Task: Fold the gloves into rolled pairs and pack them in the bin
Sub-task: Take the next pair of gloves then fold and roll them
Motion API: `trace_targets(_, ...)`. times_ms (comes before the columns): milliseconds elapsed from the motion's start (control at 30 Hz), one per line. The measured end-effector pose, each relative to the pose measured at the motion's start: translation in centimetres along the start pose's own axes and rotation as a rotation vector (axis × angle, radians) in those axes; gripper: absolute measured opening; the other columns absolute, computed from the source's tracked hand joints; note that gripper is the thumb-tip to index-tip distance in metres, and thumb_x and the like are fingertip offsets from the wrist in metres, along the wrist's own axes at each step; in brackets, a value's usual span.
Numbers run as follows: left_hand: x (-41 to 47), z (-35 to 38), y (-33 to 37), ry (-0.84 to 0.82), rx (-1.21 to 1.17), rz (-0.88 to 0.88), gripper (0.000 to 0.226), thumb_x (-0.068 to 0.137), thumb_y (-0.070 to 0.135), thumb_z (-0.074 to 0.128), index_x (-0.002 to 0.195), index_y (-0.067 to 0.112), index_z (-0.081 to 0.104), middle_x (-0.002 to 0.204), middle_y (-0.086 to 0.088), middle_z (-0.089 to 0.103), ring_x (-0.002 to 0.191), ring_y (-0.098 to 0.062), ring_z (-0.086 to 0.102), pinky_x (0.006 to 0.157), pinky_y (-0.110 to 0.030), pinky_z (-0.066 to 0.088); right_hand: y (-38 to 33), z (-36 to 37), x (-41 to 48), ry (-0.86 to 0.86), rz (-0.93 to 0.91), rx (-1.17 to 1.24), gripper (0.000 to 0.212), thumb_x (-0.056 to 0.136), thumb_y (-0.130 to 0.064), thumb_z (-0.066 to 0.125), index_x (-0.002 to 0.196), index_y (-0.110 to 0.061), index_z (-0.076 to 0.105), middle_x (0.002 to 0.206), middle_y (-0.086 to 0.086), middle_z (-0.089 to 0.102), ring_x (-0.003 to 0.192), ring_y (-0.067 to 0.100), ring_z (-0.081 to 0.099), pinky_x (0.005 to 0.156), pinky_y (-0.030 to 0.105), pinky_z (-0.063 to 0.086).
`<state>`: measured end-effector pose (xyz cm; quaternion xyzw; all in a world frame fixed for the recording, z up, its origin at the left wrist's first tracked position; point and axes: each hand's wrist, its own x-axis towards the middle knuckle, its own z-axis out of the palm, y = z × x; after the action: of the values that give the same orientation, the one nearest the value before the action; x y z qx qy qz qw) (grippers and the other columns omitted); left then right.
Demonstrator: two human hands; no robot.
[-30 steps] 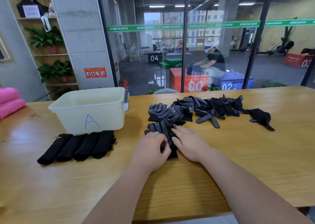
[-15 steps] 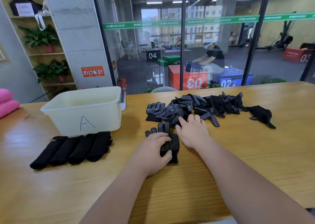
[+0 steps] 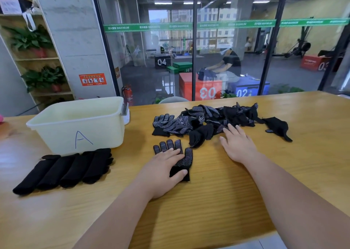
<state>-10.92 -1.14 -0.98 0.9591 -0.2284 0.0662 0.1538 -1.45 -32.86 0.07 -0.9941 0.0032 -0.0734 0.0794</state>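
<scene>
**Flat hands, gloves outside the bin**

Left hand (image 3: 164,168) lies flat on a dotted glove (image 3: 171,146) on the bench (image 3: 208,207). Right hand (image 3: 237,146), fingers spread, touches the far glove pile (image 3: 206,116). Four rolled pairs (image 3: 62,171) lie before bin A (image 3: 79,129), left; its floor is hidden.

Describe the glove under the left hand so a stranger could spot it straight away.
Start at the wooden table and find the cream bin marked A; to the bin's right lies a heap of black gloves. Just nearer than that heap, one glove lies alone, pressed by the left hand. Unlike the tangled ones, it is spread flat, dotted fingers pointing away.
</scene>
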Motion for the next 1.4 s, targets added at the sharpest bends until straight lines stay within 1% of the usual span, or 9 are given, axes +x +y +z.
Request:
trace_targets(200, 0.2, 0.1, -0.2, 0.006, -0.013, -0.005, 0.067, 0.102, 0.071, 0.038, 0.163, 0.044, 0.033, 0.171, 0.027, 0.018, 0.158, 0.006, 0.004, 0.132, -0.030, 0.008, 1.7, -0.2, 2.4, -0.021, 0.065, 0.000, 0.067, 0.109, -0.060, 0.015, 0.167, -0.027, 0.020, 0.177, -0.003, 0.005, 0.163, 0.026, -0.002, 0.129, 0.054, 0.011)
trace_targets(367, 0.2, 0.1, -0.2, 0.011, -0.022, -0.009, 0.066, 0.102, 0.071, 0.040, 0.162, 0.044, 0.034, 0.170, 0.028, 0.019, 0.158, 0.007, 0.004, 0.132, -0.031, 0.009, 2.0, 1.0, 3.4, 0.016, 0.103, 0.051, 0.069, 0.108, -0.059, 0.017, 0.161, -0.019, 0.038, 0.171, 0.000, 0.028, 0.161, 0.026, 0.013, 0.128, 0.054, 0.017)
trace_targets(567, 0.2, -0.1, 0.0, 0.034, -0.035, -0.014, 0.064, 0.102, 0.067, 0.046, 0.161, 0.042, 0.039, 0.169, 0.026, 0.025, 0.158, 0.005, 0.009, 0.131, -0.030, 0.012, 1.3, 0.2, 1.0, 0.283, 0.071, 0.042, 0.051, 0.107, -0.039, 0.031, 0.140, -0.021, 0.066, 0.144, -0.003, 0.062, 0.139, 0.023, 0.044, 0.118, 0.046, 0.035)
trace_targets(867, -0.1, -0.1, 0.0, 0.050, -0.024, -0.015, 0.065, 0.101, 0.069, 0.045, 0.160, 0.040, 0.042, 0.168, 0.024, 0.029, 0.158, 0.003, 0.014, 0.131, -0.032, 0.018, -1.8, -1.3, -6.0, 0.255, -0.229, 0.214, 0.023, 0.103, -0.043, 0.055, 0.112, -0.045, 0.076, 0.098, -0.017, 0.071, 0.100, 0.010, 0.059, 0.087, 0.030, 0.044)
trace_targets(933, -0.3, -0.1, 0.0, 0.056, -0.031, -0.017, 0.065, 0.100, 0.069, 0.045, 0.158, 0.040, 0.044, 0.168, 0.024, 0.032, 0.157, 0.002, 0.017, 0.130, -0.033, 0.020, -1.9, -1.8, -6.9, 0.323, -0.276, 0.376, 0.023, 0.104, -0.041, 0.058, 0.119, -0.045, 0.075, 0.099, -0.019, 0.068, 0.095, 0.003, 0.055, 0.078, 0.021, 0.044)
trace_targets(1033, -0.6, -0.2, 0.0, 0.071, -0.041, -0.023, 0.066, 0.099, 0.071, 0.044, 0.157, 0.040, 0.046, 0.166, 0.024, 0.035, 0.157, 0.002, 0.020, 0.129, -0.034, 0.024, -0.7, -1.6, -5.9, 0.578, -0.151, 0.327, 0.028, 0.103, -0.033, 0.058, 0.127, -0.034, 0.073, 0.118, -0.011, 0.072, 0.111, 0.014, 0.055, 0.093, 0.035, 0.051)
trace_targets(1133, -0.6, -0.3, 0.1, 0.091, -0.049, -0.031, 0.066, 0.098, 0.071, 0.045, 0.155, 0.039, 0.049, 0.165, 0.023, 0.038, 0.156, -0.001, 0.023, 0.129, -0.034, 0.025, 0.2, -0.9, -5.0, 0.418, 0.095, 0.288, 0.043, 0.104, -0.044, 0.054, 0.146, -0.032, 0.058, 0.134, -0.001, 0.068, 0.130, 0.027, 0.049, 0.106, 0.047, 0.047)
trace_targets(1233, -0.6, -0.3, 0.1, 0.118, -0.041, -0.038, 0.067, 0.094, 0.074, 0.043, 0.150, 0.038, 0.055, 0.160, 0.022, 0.043, 0.152, -0.004, 0.030, 0.126, -0.037, 0.030, 0.7, -0.5, -4.3, 0.221, 0.134, 0.366, 0.046, 0.105, -0.053, 0.049, 0.148, -0.036, 0.054, 0.125, 0.000, 0.071, 0.130, 0.028, 0.051, 0.105, 0.049, 0.047)
trace_targets(1400, -0.6, -0.6, 0.4, 0.128, -0.012, -0.027, 0.060, 0.094, 0.071, 0.053, 0.143, 0.038, 0.061, 0.149, 0.025, 0.050, 0.142, -0.003, 0.038, 0.120, -0.035, 0.036, 0.7, -1.1, -4.9, 0.330, 0.041, 0.566, 0.034, 0.095, -0.042, 0.071, 0.129, -0.041, 0.070, 0.107, -0.015, 0.067, 0.114, 0.010, 0.060, 0.094, 0.034, 0.051)
